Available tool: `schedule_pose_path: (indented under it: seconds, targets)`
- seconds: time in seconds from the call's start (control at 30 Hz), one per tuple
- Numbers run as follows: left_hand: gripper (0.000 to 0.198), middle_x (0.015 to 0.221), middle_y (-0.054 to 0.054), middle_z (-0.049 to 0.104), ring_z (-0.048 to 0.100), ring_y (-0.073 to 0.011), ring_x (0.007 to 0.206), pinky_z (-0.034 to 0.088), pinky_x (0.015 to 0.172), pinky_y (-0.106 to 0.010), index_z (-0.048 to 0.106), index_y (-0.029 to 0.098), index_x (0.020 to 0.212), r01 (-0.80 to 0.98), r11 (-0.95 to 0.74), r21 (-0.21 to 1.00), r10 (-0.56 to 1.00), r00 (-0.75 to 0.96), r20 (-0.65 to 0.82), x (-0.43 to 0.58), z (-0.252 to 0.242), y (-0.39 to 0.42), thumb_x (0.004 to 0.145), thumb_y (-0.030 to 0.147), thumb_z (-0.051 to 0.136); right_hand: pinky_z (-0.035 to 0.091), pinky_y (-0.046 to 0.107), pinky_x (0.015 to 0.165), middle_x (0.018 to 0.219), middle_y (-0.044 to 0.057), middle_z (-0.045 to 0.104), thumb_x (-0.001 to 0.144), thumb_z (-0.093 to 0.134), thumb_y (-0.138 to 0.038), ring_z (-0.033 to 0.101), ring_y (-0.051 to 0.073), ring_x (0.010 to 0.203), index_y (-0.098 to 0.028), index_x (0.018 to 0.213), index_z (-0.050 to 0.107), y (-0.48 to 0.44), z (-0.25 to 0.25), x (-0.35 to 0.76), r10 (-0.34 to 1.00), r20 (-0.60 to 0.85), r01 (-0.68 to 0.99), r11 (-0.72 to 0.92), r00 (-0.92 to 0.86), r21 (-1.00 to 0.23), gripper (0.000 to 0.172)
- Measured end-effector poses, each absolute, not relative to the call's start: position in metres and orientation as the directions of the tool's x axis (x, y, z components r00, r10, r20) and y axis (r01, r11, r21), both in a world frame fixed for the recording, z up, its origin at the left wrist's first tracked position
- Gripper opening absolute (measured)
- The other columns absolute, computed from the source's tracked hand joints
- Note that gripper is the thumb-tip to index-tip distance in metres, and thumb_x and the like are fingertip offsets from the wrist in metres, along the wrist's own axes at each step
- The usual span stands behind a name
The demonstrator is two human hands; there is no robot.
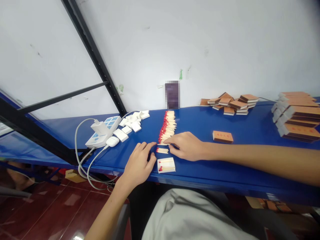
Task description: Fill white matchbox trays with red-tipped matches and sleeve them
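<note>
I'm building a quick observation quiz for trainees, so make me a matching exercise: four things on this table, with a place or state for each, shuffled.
Things
1. Power strip
2. White tray near the table's front edge
3. Single orange matchbox
4. Long row of matches

Places and states
A. Lies just beyond the right forearm
B. Red heads along the left side
C. Has a white charger plugged in
D. Holds a few matches

Pairs: 1-C, 2-D, 3-A, 4-B

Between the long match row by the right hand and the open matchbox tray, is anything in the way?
Yes: a small group of matches lies between the long match row, near the right hand, and the open matchbox tray. The left hand is just left of that gap. Nothing else visible blocks it.
</note>
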State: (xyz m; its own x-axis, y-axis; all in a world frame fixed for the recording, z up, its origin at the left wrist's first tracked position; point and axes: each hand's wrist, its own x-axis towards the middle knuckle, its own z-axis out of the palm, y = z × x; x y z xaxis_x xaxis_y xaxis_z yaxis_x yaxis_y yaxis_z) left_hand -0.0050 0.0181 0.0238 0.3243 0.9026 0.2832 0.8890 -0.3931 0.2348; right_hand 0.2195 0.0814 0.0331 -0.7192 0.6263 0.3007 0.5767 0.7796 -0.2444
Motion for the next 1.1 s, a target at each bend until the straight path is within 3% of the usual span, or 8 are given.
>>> schedule_pose_path:
  seconds: [1.1]
  targets:
    - [0.04, 0.105, -0.009, 0.058, 0.051, -0.027, 0.101, 0.041, 0.097, -0.047, 0.055, 0.019, 0.134, 0.886, -0.414, 0.207, 0.896, 0.356, 0.266, -0.007, 0.0236, 0.0193, 0.1, 0.028, 0.036, 0.044, 0.029, 0.073, 0.11, 0.005, 0.075, 0.091, 0.047, -0.024, 0.069, 0.021, 0.091, -0.022, 0.121, 0.069, 0.081, 0.0352, 0.2182, 0.604, 0.279, 0.551, 0.796, -0.746, -0.251, 0.037]
